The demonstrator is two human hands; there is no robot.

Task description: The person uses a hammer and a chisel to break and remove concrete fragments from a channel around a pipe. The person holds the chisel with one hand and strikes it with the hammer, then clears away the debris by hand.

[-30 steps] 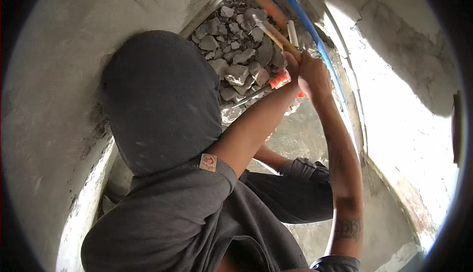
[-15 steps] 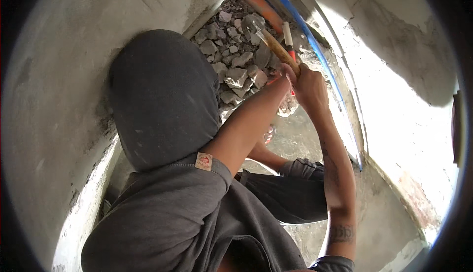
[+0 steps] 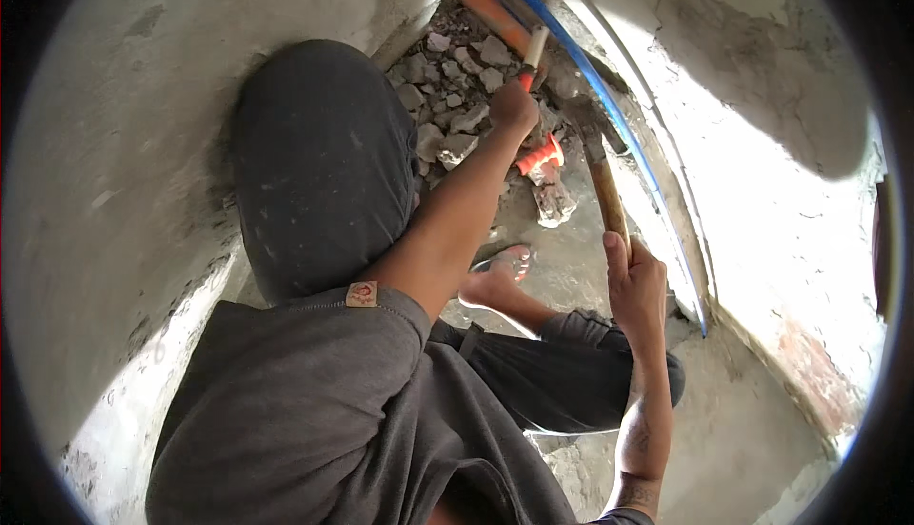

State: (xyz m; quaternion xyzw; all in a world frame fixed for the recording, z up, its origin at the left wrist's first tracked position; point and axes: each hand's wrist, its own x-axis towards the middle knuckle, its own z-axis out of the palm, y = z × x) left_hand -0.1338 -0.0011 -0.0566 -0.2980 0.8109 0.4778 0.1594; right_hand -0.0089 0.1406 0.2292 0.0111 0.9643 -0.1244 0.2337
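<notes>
ngl from where i'm standing there's nothing i can properly read. closest thing is the little tan patch [image 3: 362, 294] near the hem of the left sleeve [image 3: 309, 358]: it's got a red emblem on it, way too small to make out any wording. then there's a dark tattoo [image 3: 636, 495] on the right forearm [image 3: 652, 396], up near the elbow, kinda looks like lettering but too blurry to read.

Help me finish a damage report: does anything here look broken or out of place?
Yes: broken grey rubble lies heaped near the left hand, jagged against the smoother floor. An orange-red grip lies unheld beside it. The right wall shows a reddish, worn-looking patch low down.
</notes>
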